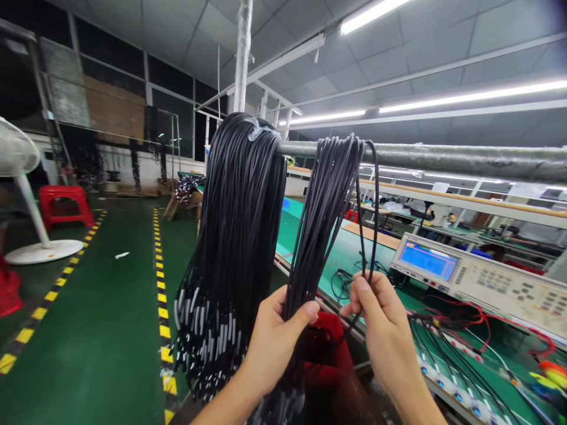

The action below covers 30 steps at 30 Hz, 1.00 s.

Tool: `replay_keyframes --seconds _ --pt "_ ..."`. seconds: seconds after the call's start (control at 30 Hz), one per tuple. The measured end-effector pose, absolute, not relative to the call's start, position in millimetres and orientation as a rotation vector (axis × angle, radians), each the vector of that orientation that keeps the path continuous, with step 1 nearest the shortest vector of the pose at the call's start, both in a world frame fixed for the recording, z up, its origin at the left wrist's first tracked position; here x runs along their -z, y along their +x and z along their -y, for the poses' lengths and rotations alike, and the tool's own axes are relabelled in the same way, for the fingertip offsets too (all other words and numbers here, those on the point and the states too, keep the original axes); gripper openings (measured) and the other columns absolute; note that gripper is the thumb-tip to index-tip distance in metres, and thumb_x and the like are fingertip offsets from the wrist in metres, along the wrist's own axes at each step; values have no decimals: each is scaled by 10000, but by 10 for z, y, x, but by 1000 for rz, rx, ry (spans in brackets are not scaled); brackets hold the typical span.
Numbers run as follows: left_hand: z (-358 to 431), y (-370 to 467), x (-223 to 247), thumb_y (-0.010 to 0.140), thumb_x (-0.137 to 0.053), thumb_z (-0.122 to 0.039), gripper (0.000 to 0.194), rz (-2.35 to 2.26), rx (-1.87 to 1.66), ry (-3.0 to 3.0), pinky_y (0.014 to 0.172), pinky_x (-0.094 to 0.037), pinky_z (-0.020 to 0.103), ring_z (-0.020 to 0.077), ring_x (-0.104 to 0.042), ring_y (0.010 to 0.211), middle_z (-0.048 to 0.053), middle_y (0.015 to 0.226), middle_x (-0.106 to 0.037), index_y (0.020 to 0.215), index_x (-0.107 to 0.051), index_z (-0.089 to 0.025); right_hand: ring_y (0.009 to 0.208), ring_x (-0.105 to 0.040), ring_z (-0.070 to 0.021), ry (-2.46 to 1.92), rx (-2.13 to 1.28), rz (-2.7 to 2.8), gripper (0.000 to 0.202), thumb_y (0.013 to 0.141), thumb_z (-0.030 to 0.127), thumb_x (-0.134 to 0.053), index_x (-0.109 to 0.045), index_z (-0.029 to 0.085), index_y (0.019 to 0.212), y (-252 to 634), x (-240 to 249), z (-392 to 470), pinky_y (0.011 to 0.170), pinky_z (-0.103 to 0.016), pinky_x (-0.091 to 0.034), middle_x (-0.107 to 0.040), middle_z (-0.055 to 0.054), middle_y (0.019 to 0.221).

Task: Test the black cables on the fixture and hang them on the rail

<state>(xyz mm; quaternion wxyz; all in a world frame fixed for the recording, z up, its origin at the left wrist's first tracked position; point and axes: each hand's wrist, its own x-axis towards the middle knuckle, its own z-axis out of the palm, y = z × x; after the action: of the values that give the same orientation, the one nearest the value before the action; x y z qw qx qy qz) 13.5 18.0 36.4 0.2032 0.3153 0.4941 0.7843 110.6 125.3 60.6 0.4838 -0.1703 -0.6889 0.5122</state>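
A thin bundle of black cables (325,200) hangs folded over a horizontal metal bar (425,159). My left hand (279,336) is wrapped round this bundle low down, thumb across its front. To the right, one cable (375,200) loops over the bar apart from the bundle, and my right hand (381,319) pinches its two strands together between thumb and fingers. On the left of the bar hangs a much thicker cable bundle (243,218), tied at the top with clear plastic, its lower ends showing grey and white tips. The lower ends of the thin bundle are blurred.
A bench meter (478,277) with a blue screen stands on the green workbench at right, with red and black leads (473,313) before it. Below my hands is a red bin (339,348). A white fan (42,248) and a red stool (66,203) stand at left.
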Motion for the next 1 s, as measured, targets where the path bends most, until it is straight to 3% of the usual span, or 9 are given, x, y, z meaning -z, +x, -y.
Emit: replay_keyframes --seconds 0.13,0.37,0.43,0.53,0.6,0.67,0.8,1.0 --pt "-185 165 -376 720 -753 -350 219 -1354 -2150 903 594 -435 229 102 -512 589 -35 598 -612 793 -679 -157 557 -543 -153 -352 -1366 1850 325 840 521 -604 -622 227 980 1065 -640 -1120 512 -262 -447 -586 15 644" --pt "-121 162 -364 750 -719 -397 244 -1352 -2163 898 690 -472 258 132 -574 701 1 718 -665 801 -685 -161 616 -508 -139 -380 -1180 1714 245 876 453 -563 -547 222 797 1088 -585 -1125 579 -254 -437 -546 16 685" --pt "-106 151 -341 773 -693 -412 250 -1353 -2153 916 702 -464 254 126 -574 702 -7 708 -651 814 -682 -166 586 -481 -126 -342 -1289 1622 243 887 444 -541 -515 226 784 1108 -566 -1165 557 -245 -432 -525 24 681" --pt "-110 156 -320 802 -664 -413 247 -1327 -2147 936 648 -432 230 102 -538 636 -34 633 -605 859 -678 -174 493 -435 -105 -290 -1522 1645 232 887 467 -541 -531 236 866 1096 -592 -1122 472 -229 -406 -517 43 648" --pt "-124 175 -329 793 -678 -398 233 -1299 -2153 924 601 -412 220 91 -508 594 -45 604 -589 863 -673 -176 519 -488 -112 -300 -1544 1738 281 871 485 -571 -571 231 992 1062 -632 -1040 486 -231 -434 -576 25 699" --pt "-139 198 -352 774 -702 -383 225 -1272 -2173 902 575 -402 217 85 -485 575 -47 604 -583 848 -669 -172 570 -542 -130 -323 -1505 1809 349 843 489 -616 -594 210 1052 1025 -667 -958 524 -245 -469 -618 1 740" --pt "-145 221 -390 748 -731 -362 228 -1253 -2191 898 571 -402 222 85 -474 581 -37 635 -595 844 -676 -162 536 -517 -128 -386 -1421 1859 327 807 493 -657 -628 175 877 1004 -672 -913 491 -237 -430 -578 10 629" --pt "-83 177 -336 799 -679 -383 205 -1316 -2224 895 692 -429 221 96 -538 701 -31 702 -623 811 -680 -178 665 -526 -148 -454 -1102 1641 304 841 500 -594 -582 197 814 1053 -564 -1273 607 -252 -445 -555 10 694"
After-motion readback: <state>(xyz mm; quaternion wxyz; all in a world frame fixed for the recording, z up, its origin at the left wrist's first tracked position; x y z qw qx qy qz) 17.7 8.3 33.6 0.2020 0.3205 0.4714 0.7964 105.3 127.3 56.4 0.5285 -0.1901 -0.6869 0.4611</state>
